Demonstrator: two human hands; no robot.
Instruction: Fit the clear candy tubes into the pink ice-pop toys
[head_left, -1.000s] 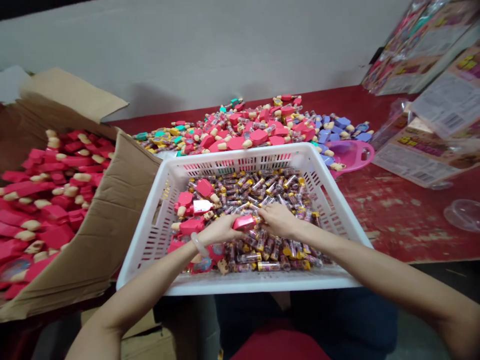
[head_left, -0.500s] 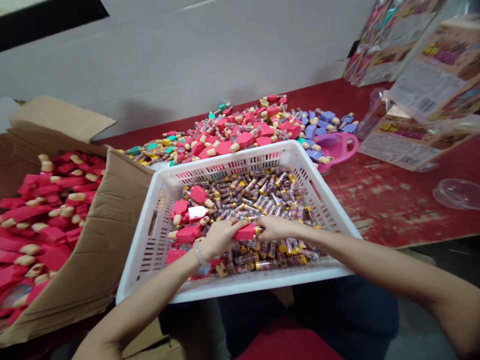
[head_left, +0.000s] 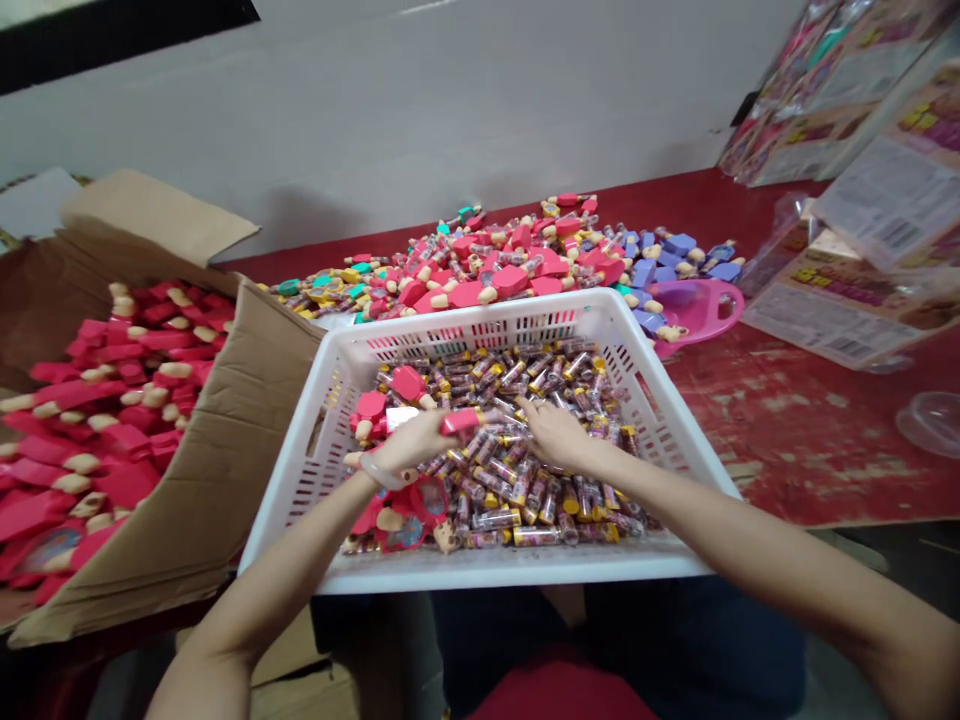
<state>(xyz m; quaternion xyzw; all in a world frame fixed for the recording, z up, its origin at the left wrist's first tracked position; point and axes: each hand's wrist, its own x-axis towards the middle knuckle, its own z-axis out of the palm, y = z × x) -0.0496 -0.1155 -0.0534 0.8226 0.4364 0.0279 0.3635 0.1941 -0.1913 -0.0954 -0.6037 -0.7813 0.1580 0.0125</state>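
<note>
Pale wall rises behind a worn red surface. A white basket stands at the front, filled with clear tubes with yellow caps; red toys lie along its left side. Above the tubes, the left hand, with a pale bracelet at its wrist, grips a red piece with a clear end pointing right. The right hand is just beside that end, over the tubes, fingers bent and close together; whether it pinches anything I cannot tell. Left of the basket, a cardboard box holds more red pieces. Behind the basket lies a mixed heap, near a pink scoop. Printed packs stand at right, near a clear plastic container.
</note>
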